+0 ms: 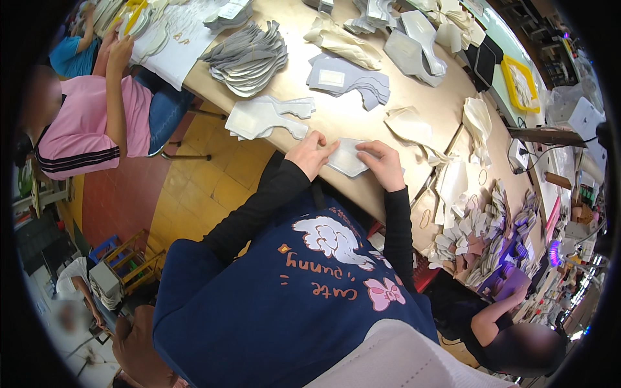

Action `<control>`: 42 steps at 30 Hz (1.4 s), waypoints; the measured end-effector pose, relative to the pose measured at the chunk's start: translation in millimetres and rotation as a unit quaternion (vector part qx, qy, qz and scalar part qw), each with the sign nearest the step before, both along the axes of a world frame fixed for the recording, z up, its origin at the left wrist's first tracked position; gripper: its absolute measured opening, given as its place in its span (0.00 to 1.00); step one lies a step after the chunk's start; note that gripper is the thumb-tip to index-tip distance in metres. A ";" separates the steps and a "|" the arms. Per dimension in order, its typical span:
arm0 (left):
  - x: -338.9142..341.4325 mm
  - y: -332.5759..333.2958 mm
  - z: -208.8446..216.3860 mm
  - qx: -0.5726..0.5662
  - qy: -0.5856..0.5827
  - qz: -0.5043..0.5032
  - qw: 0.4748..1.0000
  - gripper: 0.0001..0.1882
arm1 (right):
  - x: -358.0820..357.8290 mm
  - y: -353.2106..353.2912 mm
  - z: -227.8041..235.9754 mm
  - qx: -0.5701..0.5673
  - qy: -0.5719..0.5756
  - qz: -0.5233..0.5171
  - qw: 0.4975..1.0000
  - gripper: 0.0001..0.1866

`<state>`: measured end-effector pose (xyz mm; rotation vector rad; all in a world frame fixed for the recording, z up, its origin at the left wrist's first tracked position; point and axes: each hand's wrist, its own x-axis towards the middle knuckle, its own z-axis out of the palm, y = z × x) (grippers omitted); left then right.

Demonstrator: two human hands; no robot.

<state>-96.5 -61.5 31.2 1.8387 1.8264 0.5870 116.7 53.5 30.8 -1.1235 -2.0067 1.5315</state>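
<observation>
At the table's near edge lies a light grey, cut fabric piece [348, 159] with a paler panel on it. My left hand [310, 155] pinches its left end, with thumb and fingertips together. The right end is under the bent fingers and thumb of my right hand [383, 165], which grip its edge. Just left of my left hand is a small stack of similar pale grey shaped pieces [259, 118], fanned out. Beyond my hands rests a stack of darker grey pieces [346, 79] with a pale rectangle on the top one.
A thick grey bundle [249, 58] and cream pieces [414, 126] lie on the brown-covered table [291, 145]. Scissors [427, 187] sit at the right near cream strips. A yellow basket [519, 84] stands far right. Co-workers sit at left, one in a pink shirt [97, 123], and lower right.
</observation>
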 end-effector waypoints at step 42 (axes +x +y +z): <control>66.5 33.6 -19.2 0.133 0.126 -0.165 0.969 0.28 | 93.1 -28.9 9.1 -0.059 -0.006 -0.273 0.960 0.28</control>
